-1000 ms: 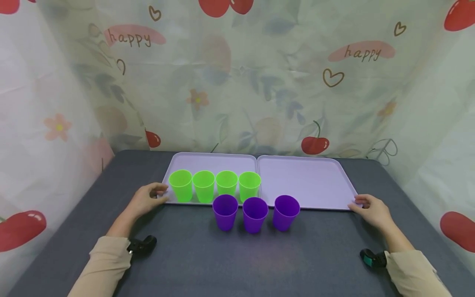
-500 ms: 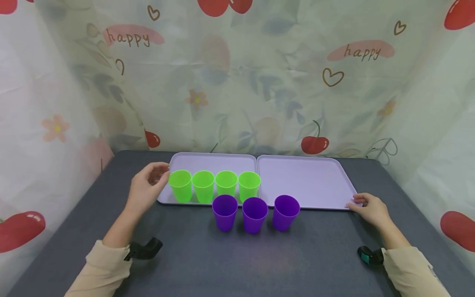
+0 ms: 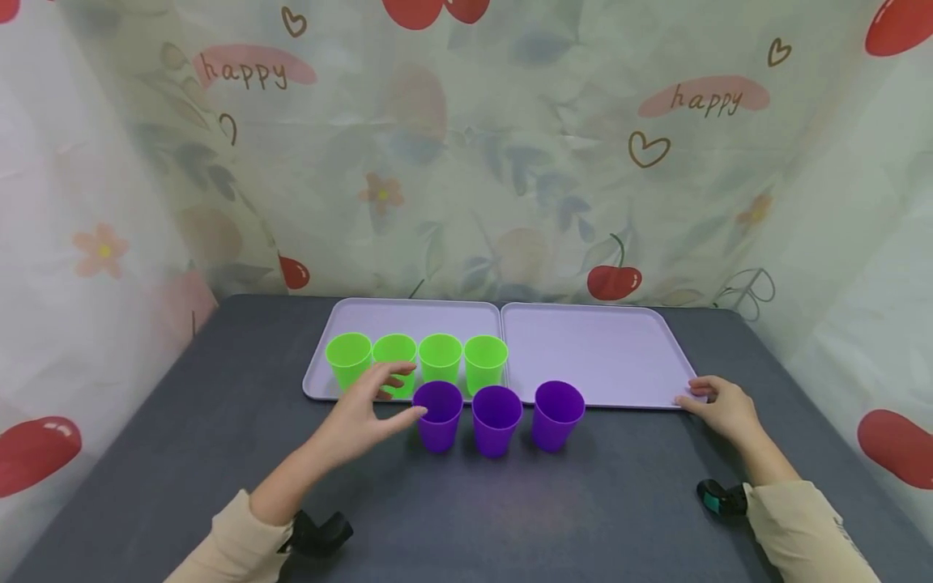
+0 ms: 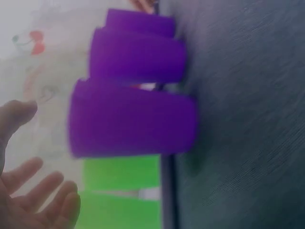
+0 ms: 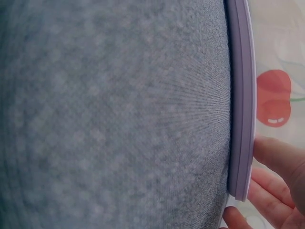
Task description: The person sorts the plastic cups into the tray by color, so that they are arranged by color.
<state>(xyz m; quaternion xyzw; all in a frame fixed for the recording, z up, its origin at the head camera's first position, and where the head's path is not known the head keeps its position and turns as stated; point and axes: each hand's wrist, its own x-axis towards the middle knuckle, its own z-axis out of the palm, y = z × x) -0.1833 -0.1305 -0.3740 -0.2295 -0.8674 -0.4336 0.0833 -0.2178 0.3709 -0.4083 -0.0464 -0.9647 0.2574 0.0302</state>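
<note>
Here's the left hand point(image 3: 359, 421), fingers spread and grasping nothing, right beside the nearest purple cup point(image 3: 440, 429), the leftmost of three! All three stand upright on the dark table point(image 3: 554, 518), lined up in front of the trays. Behind them, four green cups point(image 3: 484, 366) stand in a row on the left tray point(image 3: 415, 314). Over on the far side, the right hand point(image 3: 729, 413) pinches the front corner of the right tray point(image 3: 583, 348), thumb against its rim.
</note>
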